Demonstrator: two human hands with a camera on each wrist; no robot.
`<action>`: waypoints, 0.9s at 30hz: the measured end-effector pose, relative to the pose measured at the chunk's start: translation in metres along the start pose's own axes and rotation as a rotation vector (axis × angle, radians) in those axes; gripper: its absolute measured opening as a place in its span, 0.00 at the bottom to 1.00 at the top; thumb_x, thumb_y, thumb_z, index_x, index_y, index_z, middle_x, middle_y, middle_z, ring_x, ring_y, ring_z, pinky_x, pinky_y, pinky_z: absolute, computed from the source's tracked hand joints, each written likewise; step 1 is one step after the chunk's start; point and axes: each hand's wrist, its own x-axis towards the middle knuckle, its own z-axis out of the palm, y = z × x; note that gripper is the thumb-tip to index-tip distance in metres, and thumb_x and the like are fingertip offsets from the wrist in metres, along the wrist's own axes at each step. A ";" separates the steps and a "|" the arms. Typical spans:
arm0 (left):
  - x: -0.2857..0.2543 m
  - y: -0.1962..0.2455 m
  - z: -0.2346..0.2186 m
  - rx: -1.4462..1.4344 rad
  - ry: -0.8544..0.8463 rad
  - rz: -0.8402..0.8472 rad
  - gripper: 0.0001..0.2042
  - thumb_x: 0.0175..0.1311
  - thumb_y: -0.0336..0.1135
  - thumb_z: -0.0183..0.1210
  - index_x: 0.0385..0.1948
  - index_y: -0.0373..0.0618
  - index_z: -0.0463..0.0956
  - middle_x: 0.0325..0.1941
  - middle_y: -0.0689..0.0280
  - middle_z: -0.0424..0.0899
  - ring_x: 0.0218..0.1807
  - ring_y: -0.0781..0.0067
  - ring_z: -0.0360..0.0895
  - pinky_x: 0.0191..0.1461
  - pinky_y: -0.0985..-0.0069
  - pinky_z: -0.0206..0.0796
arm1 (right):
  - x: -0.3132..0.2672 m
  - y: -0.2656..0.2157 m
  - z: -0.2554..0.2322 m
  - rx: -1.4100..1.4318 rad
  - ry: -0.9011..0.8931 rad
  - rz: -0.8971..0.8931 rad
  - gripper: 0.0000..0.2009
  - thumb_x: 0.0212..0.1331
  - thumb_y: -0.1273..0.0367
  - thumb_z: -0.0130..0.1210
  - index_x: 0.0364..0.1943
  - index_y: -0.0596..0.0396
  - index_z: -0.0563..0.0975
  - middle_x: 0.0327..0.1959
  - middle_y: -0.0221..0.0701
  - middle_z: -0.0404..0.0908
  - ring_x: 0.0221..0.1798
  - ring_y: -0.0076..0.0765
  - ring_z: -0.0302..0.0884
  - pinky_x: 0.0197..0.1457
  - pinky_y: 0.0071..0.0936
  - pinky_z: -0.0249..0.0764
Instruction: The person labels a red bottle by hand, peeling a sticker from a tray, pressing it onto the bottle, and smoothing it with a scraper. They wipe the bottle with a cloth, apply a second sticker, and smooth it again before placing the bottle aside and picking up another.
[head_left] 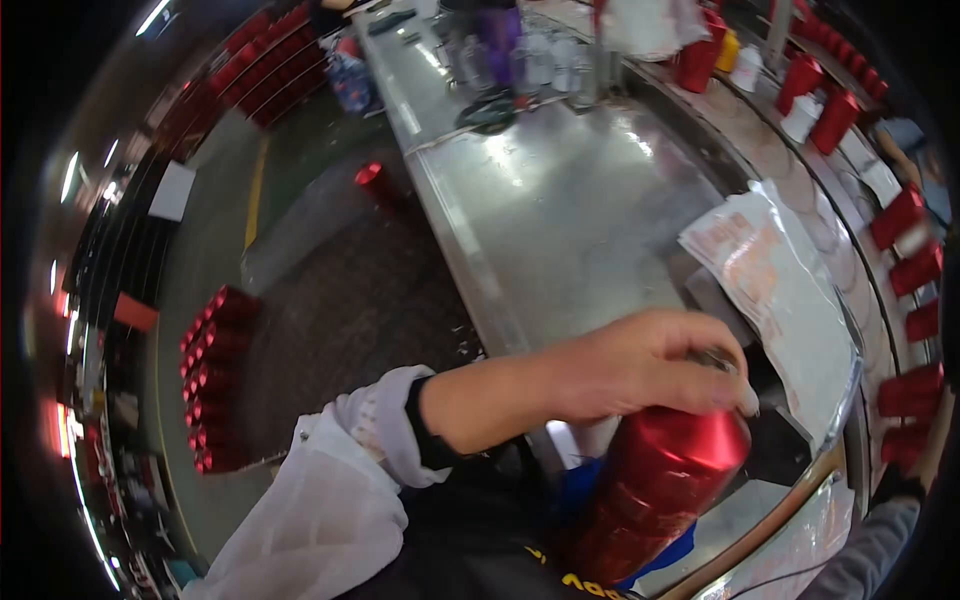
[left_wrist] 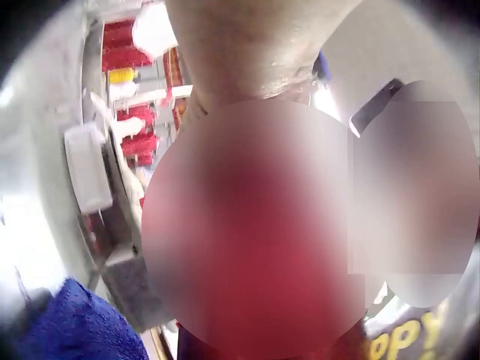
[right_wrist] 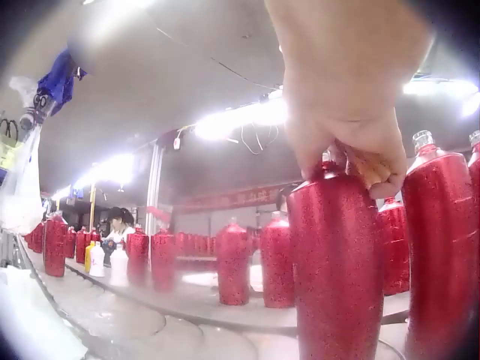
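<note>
My left hand curls over the top of a red metallic bottle that leans against my body at the bottom of the head view. In the left wrist view that bottle is a blurred red mass filling the frame below my wrist. My right hand grips the neck of a red glitter bottle that stands upright among others on a curved belt. In the head view only the right sleeve shows, at the lower right edge.
A steel table stretches ahead, with a printed white plastic bag at its right. Red bottles line the belt on the right. More red bottles are stacked on the floor at left. A blue cloth lies near my body.
</note>
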 end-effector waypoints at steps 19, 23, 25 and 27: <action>-0.369 0.065 -0.521 1.251 1.833 0.351 0.20 0.61 0.49 0.64 0.45 0.41 0.80 0.42 0.59 0.86 0.45 0.65 0.83 0.53 0.71 0.70 | -0.154 -0.180 -0.148 -0.595 0.163 0.000 0.24 0.56 0.46 0.61 0.40 0.54 0.85 0.42 0.45 0.85 0.40 0.44 0.82 0.38 0.41 0.78; -0.373 0.056 -0.597 1.298 1.992 0.227 0.20 0.59 0.51 0.64 0.41 0.42 0.81 0.41 0.56 0.86 0.46 0.55 0.83 0.52 0.64 0.71 | -0.179 -0.203 -0.157 -0.537 0.153 0.016 0.23 0.56 0.48 0.62 0.42 0.54 0.84 0.42 0.42 0.84 0.40 0.41 0.81 0.38 0.38 0.77; -0.370 0.047 -0.620 1.302 2.016 0.152 0.19 0.60 0.51 0.63 0.41 0.43 0.80 0.41 0.56 0.86 0.46 0.52 0.82 0.52 0.62 0.71 | -0.188 -0.214 -0.162 -0.524 0.150 0.024 0.23 0.57 0.49 0.62 0.42 0.54 0.84 0.42 0.41 0.84 0.40 0.40 0.81 0.39 0.37 0.77; -0.371 0.035 -0.635 1.316 2.009 0.057 0.19 0.61 0.50 0.62 0.41 0.43 0.80 0.42 0.55 0.85 0.47 0.50 0.81 0.52 0.60 0.70 | -0.195 -0.225 -0.164 -0.508 0.150 0.030 0.22 0.57 0.50 0.63 0.43 0.54 0.84 0.42 0.40 0.84 0.40 0.39 0.80 0.39 0.35 0.77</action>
